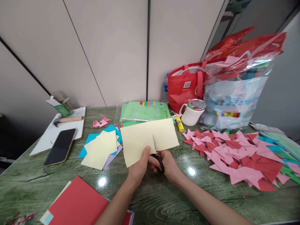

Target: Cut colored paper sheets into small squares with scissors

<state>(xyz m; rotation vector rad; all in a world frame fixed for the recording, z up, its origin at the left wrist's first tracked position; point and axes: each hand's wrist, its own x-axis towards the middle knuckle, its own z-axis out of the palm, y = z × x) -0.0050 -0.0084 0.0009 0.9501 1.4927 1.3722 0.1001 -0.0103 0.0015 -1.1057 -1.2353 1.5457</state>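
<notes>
A cream sheet of paper (pixel 137 142) is held up over the table, its near edge pinched by my left hand (pixel 140 164) with the thumb on top. Black-handled scissors (pixel 160 163) sit in my right hand (pixel 168 164), fingers wrapped about the handles. Their blades are within a cut that runs from the near edge partway into the sheet; most of the lower blade is hidden beneath the paper. Left of the sheet lies a loose stack of cream paper squares (pixel 99 150), with blue squares (pixel 112 128) and a purple one (pixel 112 157) under it.
Folded pink and red paper pieces (pixel 236 150) heap at the right. Behind stand a white mug (pixel 191 115), a glue stick (pixel 179 124), a red bag (pixel 182 84) and green paper packs (pixel 140 112). A phone (pixel 61 147), a hammer (pixel 70 119) and red paper (pixel 78 203) are at left.
</notes>
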